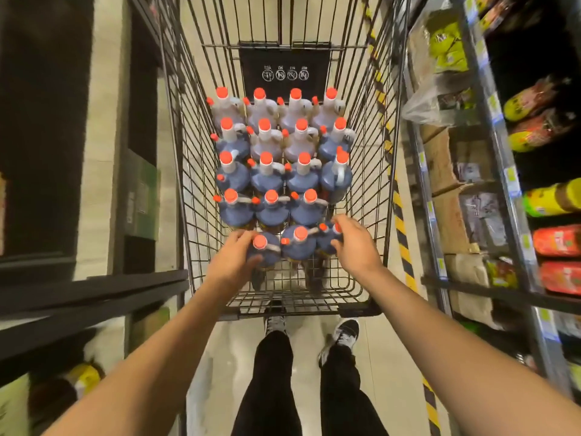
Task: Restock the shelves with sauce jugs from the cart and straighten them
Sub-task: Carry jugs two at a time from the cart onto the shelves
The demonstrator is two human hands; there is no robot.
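A black wire cart (361,171) stands in the aisle in front of me, filled with several rows of dark sauce jugs (267,177) with orange caps and pale handles. My left hand (234,259) curls round the nearest left jug (264,250), fingers on its shoulder and thumb at its front. My right hand (353,243) wraps the nearest right jug (327,237), fingers over its top. A third jug (298,243) stands between them, untouched.
Dark shelving (94,297) runs along the left with a yellow pack low down. On the right a metal shelf rack (503,171) holds bagged and boxed goods. A yellow-black floor stripe (402,240) runs beside the cart. My legs and shoes stand behind it.
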